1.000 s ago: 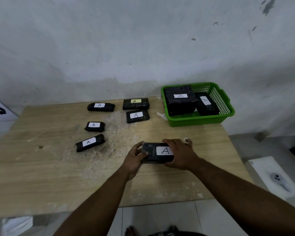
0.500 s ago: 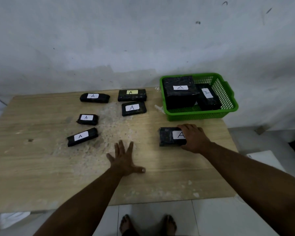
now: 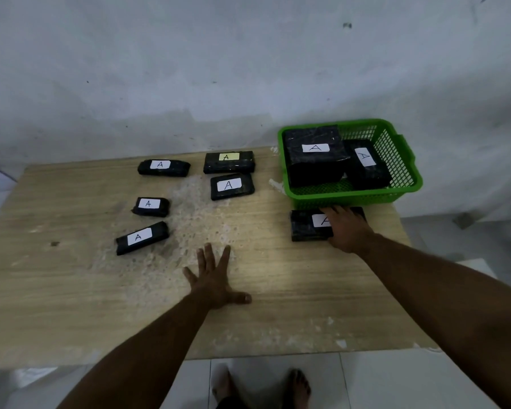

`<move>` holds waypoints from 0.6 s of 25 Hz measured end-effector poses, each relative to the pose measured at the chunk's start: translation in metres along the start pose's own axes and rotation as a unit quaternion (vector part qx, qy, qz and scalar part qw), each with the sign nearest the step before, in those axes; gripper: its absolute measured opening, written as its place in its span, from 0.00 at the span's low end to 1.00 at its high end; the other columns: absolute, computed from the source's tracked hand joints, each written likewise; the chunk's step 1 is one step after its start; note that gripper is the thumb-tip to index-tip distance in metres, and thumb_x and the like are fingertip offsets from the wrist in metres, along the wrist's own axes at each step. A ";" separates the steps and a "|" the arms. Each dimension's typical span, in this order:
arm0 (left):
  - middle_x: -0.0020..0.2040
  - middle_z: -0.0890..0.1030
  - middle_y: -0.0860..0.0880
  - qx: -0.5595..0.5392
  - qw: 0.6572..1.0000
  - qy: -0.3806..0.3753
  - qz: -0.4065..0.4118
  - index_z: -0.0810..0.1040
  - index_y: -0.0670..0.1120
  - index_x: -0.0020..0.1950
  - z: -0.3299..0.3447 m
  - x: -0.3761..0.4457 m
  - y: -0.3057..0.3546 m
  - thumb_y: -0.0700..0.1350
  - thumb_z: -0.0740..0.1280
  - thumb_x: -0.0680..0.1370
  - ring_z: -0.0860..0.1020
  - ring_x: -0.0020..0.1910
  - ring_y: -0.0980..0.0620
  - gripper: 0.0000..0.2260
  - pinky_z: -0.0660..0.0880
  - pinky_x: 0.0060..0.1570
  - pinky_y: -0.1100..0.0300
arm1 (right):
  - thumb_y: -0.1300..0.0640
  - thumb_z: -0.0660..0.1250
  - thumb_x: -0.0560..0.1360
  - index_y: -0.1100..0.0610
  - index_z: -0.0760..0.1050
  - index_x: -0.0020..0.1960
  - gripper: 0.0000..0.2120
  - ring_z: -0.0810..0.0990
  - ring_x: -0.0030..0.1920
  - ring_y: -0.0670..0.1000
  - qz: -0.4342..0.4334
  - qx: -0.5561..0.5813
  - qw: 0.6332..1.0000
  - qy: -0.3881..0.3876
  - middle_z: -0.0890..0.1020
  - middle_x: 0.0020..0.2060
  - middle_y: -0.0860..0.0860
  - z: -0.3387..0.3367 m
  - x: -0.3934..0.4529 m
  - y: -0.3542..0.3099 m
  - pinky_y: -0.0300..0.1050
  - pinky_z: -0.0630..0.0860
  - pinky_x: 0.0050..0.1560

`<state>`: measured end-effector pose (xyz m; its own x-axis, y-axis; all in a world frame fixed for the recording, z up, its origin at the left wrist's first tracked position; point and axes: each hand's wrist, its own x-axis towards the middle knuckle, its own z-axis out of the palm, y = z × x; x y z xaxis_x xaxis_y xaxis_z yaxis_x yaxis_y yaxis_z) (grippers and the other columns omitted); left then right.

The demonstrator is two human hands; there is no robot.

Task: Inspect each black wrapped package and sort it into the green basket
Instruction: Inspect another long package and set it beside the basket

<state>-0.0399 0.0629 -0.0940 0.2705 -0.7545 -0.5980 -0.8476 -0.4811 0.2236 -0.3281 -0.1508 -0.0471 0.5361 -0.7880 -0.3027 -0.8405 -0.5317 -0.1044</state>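
Since a second ago, package [image 3: 307,225] moved right, now just before green basket [image 3: 407,160]. My right hand [image 3: 347,230] grips it; left hand [image 3: 214,278] flat, fingers spread. Step: transfer. Next: lift over rim.

The right hand [image 3: 347,228] grips a black package [image 3: 306,225] lying on the table [image 3: 292,290] just at 6 o'clock of the green basket [image 3: 407,172], which holds two packages. The left hand [image 3: 216,278] rests flat on the table, fingers spread. Five more labelled packages lie from 10 to 12 o'clock of that hand. Bare feet [image 3: 260,385] show below the table's edge.
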 end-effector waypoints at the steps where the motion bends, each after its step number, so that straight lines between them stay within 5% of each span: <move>1: 0.72 0.20 0.45 0.001 1.000 0.002 0.000 0.29 0.61 0.76 0.001 0.000 0.000 0.78 0.69 0.53 0.21 0.70 0.41 0.67 0.34 0.67 0.26 | 0.52 0.72 0.71 0.54 0.57 0.77 0.39 0.67 0.69 0.61 -0.001 0.003 1.000 0.006 0.66 0.72 0.56 0.002 -0.001 0.001 0.55 0.65 0.68; 9: 0.72 0.20 0.45 0.003 1.000 0.012 0.007 0.28 0.61 0.75 0.003 0.002 -0.001 0.78 0.70 0.53 0.20 0.70 0.42 0.66 0.32 0.66 0.27 | 0.48 0.70 0.70 0.55 0.58 0.76 0.39 0.57 0.75 0.59 -0.006 0.003 0.999 0.046 0.61 0.74 0.56 0.009 -0.014 -0.026 0.57 0.57 0.73; 12: 0.72 0.21 0.46 -0.002 1.000 0.020 0.014 0.30 0.61 0.75 0.004 0.002 -0.003 0.78 0.69 0.55 0.21 0.71 0.42 0.64 0.32 0.66 0.28 | 0.51 0.68 0.71 0.57 0.67 0.72 0.31 0.62 0.75 0.58 -0.102 0.073 0.984 0.128 0.66 0.74 0.56 0.023 -0.028 -0.073 0.55 0.60 0.73; 15: 0.77 0.27 0.48 -0.022 0.999 0.044 0.012 0.37 0.60 0.78 0.002 0.002 -0.006 0.75 0.65 0.64 0.27 0.75 0.45 0.53 0.36 0.69 0.31 | 0.51 0.67 0.71 0.57 0.71 0.69 0.27 0.64 0.74 0.58 -0.161 0.121 0.971 0.127 0.69 0.72 0.57 0.042 -0.032 -0.119 0.57 0.65 0.72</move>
<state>-0.0355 0.0648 -0.0982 0.2904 -0.8017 -0.5225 -0.8346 -0.4793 0.2716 -0.2488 -0.0490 -0.0646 0.7504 -0.6605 0.0234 -0.6032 -0.6989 -0.3842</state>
